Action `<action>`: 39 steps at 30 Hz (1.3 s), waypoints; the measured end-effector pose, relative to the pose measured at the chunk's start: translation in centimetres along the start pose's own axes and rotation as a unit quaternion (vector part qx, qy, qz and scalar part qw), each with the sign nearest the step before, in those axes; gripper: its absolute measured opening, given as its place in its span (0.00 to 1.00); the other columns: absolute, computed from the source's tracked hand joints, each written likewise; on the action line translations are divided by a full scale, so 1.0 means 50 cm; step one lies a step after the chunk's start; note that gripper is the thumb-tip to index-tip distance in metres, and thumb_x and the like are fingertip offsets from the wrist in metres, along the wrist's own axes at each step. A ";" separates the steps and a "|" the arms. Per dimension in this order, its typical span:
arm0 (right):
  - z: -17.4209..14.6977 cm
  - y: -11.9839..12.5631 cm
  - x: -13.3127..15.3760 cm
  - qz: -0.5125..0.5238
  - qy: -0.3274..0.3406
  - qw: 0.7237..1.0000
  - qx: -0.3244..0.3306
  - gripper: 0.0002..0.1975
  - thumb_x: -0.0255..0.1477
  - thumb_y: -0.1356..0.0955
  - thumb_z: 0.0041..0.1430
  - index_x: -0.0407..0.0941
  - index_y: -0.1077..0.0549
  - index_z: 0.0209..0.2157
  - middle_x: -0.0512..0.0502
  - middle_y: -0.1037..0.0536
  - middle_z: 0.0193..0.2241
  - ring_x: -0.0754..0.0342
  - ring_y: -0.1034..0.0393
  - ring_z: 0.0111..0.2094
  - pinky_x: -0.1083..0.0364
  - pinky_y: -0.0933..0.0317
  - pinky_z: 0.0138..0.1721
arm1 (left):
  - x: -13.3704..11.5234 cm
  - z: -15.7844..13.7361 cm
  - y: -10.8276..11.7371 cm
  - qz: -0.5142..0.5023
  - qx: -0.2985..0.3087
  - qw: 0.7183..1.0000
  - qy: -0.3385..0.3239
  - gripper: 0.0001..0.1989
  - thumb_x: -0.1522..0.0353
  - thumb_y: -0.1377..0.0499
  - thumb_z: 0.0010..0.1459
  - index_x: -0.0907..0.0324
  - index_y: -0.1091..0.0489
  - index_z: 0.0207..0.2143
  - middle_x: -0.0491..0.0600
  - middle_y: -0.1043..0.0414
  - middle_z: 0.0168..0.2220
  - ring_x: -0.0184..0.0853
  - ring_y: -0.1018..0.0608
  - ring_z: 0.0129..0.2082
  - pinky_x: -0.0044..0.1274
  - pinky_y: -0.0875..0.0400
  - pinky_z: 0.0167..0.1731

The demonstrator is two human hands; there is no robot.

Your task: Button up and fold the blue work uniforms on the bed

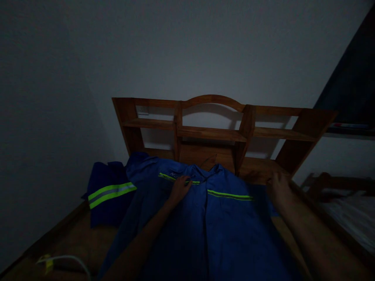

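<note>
A blue work jacket (181, 222) lies spread with its front up and its collar toward the shelf. Yellow-green reflective stripes cross both sides of its chest. My left hand (179, 190) rests on the chest by one stripe, fingers slightly bent and apart, with no fold of cloth visibly gripped. Over at the jacket's right side is my right hand (278, 189), smeared by motion, beside the dark blue sleeve. Its fingers look bent, but whether they hold cloth cannot be made out. To the left lies a folded dark blue garment (102, 210) with a wide reflective band.
A wooden headboard shelf (211, 134) with several compartments stands against the wall behind the jacket. At the lower left, a white cable (68, 257) curves near a small yellow item (49, 265). Pale bedding (351, 214) shows at the right. The room is dim.
</note>
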State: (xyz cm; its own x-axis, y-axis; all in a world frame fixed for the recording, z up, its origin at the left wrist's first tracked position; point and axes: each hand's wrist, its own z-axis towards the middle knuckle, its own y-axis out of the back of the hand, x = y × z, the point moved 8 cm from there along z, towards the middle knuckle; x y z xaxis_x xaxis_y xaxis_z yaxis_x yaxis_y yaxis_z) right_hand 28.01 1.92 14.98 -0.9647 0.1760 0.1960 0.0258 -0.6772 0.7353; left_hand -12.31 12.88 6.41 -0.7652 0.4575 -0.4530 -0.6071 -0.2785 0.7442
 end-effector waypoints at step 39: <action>-0.129 -0.151 0.346 0.495 0.046 0.860 0.119 0.14 0.27 0.39 0.58 0.46 0.24 0.41 0.46 0.28 0.36 0.54 0.32 0.36 0.57 0.38 0.37 | -0.091 -0.024 -0.110 -0.398 0.049 0.912 0.088 0.10 0.62 0.51 0.58 0.59 0.36 0.33 0.46 0.29 0.27 0.32 0.24 0.27 0.23 0.30 0.27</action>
State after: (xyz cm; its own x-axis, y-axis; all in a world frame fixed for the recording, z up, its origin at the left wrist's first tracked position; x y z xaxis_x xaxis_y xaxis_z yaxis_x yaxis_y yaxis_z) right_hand 9.43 5.47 8.65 -0.4560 -0.4673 0.7575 0.8881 -0.2951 0.3526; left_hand -5.75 11.31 3.81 -0.1194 0.3362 -0.9342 -0.9694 0.1636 0.1828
